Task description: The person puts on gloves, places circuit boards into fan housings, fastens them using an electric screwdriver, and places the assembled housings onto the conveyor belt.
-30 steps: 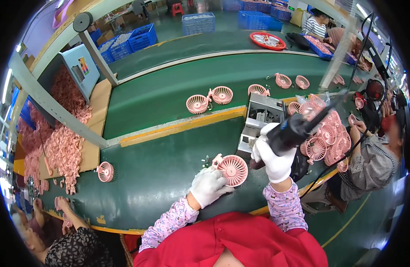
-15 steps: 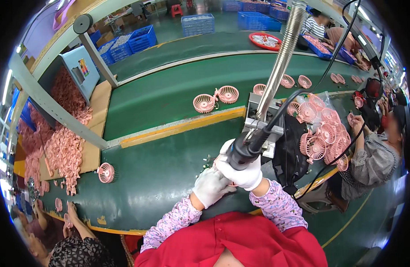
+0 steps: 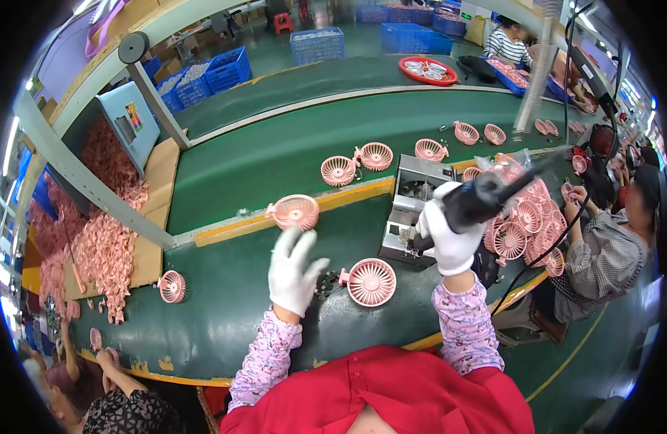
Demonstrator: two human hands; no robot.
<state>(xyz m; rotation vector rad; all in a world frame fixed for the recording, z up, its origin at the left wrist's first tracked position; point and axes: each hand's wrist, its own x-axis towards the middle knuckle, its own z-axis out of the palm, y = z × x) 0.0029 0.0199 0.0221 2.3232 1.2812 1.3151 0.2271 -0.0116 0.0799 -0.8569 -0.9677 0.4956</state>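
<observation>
In my gloved right hand is a black electric screwdriver, held tilted in front of a silver metal box, apparently a screw feeder. My gloved left hand is open, its fingers spread just below a pink slotted fan guard at the belt's edge; I cannot tell whether they touch. Another pink fan guard lies on the green worktop between my hands. Small wired parts lie by its stub.
More pink guards sit on the green conveyor belt. Right of the metal box is a heap of guards, with a co-worker beside it. Pink parts are piled at left. A coiled spring cable hangs at upper right.
My right hand has lifted the screwdriver up and right off the guard. My left hand has let go and moved up-left. A guard now shows at the belt's edge. The spring cable swung right.
</observation>
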